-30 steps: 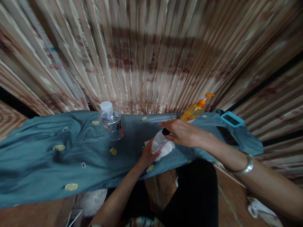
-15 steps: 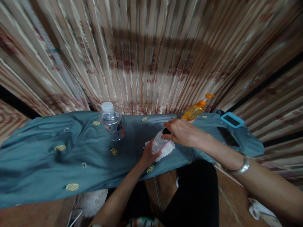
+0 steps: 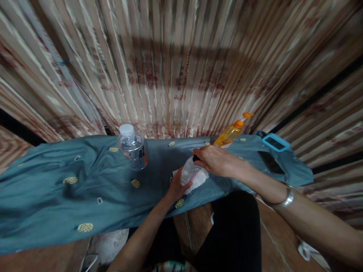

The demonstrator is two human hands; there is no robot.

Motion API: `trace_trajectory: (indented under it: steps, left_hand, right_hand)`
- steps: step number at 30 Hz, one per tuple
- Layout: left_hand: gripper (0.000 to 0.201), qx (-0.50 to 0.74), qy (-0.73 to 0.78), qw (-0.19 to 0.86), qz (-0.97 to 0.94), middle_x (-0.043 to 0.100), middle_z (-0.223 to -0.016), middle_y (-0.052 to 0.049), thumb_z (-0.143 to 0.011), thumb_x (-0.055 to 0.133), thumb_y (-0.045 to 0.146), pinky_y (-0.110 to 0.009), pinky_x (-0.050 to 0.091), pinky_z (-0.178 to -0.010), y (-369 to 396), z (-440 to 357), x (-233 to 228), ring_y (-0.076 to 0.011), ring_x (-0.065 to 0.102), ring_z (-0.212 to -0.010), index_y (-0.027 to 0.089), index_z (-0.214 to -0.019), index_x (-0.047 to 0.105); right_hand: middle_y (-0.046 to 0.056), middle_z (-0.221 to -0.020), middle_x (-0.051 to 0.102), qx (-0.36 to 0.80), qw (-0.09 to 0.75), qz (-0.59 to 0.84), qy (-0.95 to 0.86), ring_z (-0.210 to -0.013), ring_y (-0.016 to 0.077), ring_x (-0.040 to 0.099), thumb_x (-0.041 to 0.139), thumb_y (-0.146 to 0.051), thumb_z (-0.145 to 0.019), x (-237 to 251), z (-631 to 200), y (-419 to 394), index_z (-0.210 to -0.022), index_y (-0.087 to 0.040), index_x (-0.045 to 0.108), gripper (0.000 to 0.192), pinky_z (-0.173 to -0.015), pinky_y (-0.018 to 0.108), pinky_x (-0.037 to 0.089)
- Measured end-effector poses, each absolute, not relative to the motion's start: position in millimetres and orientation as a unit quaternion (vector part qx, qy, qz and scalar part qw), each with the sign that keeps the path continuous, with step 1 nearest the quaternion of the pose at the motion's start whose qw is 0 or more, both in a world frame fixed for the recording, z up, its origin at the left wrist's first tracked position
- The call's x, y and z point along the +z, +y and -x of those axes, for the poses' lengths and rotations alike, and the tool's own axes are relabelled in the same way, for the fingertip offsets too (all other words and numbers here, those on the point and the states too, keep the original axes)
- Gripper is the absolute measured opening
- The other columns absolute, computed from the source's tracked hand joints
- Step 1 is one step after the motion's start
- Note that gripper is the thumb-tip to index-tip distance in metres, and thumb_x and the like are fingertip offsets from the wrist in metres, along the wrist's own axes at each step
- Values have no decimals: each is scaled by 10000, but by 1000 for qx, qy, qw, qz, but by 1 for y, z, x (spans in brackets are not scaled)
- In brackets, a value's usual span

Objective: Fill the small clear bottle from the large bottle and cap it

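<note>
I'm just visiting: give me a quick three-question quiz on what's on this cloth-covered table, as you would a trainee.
1. True or false: the water bottle with the white cap stands upright.
2. What do both hands hold? A) small clear bottle B) phone C) cup
3. Fill in: the pump bottle is ____ coloured.

Key: 1 true. 2 A: the left hand grips the small clear bottle low, the right hand is at its dark top. 3 orange.

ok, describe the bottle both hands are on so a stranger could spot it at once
On the teal cloth covering the table, look right of centre, near the front edge. A small clear bottle leans there over a white wipe, left hand at its base, right hand over its dark cap. The white-capped water bottle and orange pump bottle stand untouched.
</note>
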State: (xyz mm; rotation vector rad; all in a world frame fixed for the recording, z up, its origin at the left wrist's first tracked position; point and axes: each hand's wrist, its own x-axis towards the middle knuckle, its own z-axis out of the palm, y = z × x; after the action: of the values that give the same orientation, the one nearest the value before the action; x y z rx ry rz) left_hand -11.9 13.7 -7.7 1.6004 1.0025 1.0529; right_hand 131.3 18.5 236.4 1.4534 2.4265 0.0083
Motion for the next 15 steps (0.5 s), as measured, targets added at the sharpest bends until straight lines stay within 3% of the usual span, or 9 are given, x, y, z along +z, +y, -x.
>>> trace_trajectory:
  steps: [15]
  left_hand:
    - [690,429,449,448,-643,696,-1327,-142,-776,768,306,-475,516,-1088,13,7,-13,-316,667,-1233,169,-1406,523]
  right_hand:
    - [50,-1022,662,-17,92,-559,824,-933,172,663,605,-395,-1024,221,-131,14,-1168,-141,638,294,-877,391,584]
